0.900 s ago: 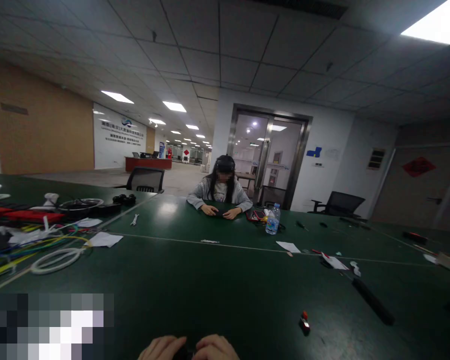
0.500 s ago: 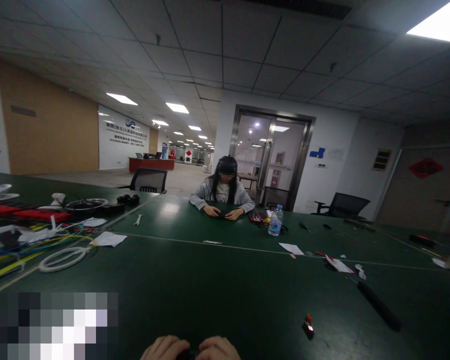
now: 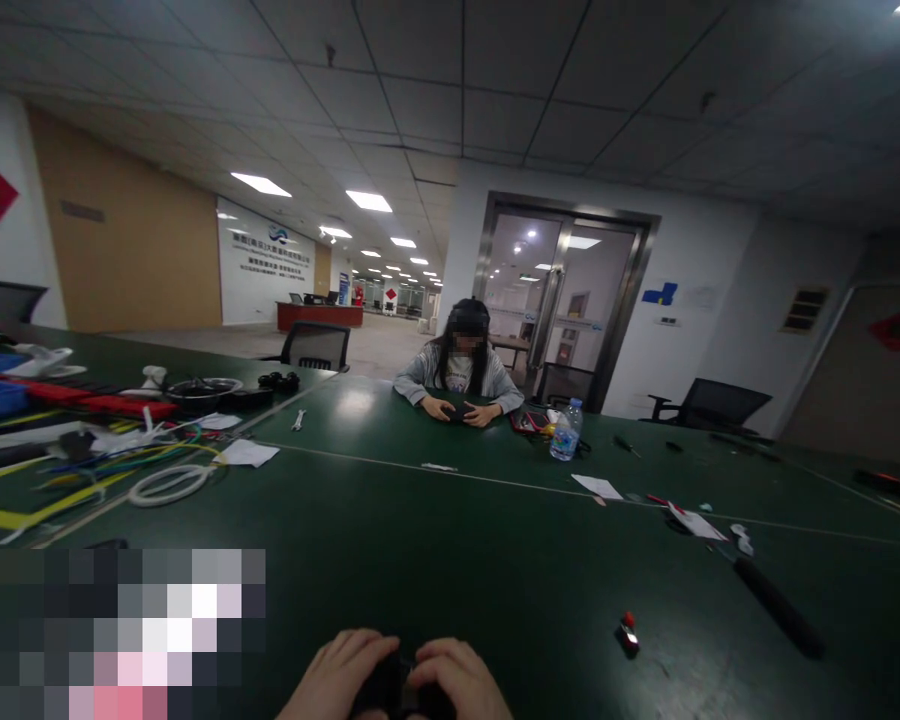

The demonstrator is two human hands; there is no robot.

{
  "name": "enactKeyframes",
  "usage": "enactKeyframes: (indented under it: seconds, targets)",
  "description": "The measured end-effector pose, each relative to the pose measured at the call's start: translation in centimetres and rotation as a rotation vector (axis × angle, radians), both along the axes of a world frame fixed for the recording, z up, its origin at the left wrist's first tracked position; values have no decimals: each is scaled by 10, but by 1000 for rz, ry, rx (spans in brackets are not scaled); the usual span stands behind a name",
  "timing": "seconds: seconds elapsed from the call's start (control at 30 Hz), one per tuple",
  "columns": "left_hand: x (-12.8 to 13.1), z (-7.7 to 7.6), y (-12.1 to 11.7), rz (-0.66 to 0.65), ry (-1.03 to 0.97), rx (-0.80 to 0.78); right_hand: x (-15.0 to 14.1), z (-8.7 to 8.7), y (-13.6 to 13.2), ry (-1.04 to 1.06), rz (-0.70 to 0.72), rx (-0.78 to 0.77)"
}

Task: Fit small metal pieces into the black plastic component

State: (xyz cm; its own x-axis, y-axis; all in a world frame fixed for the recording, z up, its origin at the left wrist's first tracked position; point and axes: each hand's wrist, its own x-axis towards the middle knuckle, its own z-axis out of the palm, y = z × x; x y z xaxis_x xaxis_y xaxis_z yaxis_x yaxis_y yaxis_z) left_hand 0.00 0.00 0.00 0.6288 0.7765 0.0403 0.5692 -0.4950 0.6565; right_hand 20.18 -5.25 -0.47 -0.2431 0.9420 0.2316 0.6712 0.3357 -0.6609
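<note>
White wall sign (image 3: 265, 270): It had rows of dark Chinese letters. The big row ended in 有限公司; the little rows were too blurry.
Bottle (image 3: 566, 434): The words on its blue label were too tiny to read.
Glass doors (image 3: 592, 290): Tiny letters ran across, too small.
Shirt (image 3: 459, 375): Its letters were blurry.

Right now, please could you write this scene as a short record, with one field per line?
Left hand: holds one side of a black object
Right hand: holds its other side
Object type: cannot tell; hands cover much of it
Right of hands: small red-and-black item, black stick
Across table: seated person, bottle
</note>
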Motion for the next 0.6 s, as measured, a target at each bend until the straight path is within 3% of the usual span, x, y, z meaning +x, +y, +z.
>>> enactKeyframes:
  seconds: [0.2,0.3,0.4,0.53,0.6]
  targets:
    - [3,44,-20,76,-39,-111,-10,29,-10,19,-65,-157]
    - [4,50,-22,73,-42,-128,-12,34,-11,21,-72,-172]
    - [3,39,-16,49,-43,-108,-9,30,-9,28,-65,-172]
    - [0,13,-1,-3,-26,-63,-2,15,-2,74,-21,-160]
    - [-1,2,5,-18,-39,-41,0,7,0,149,-67,-183]
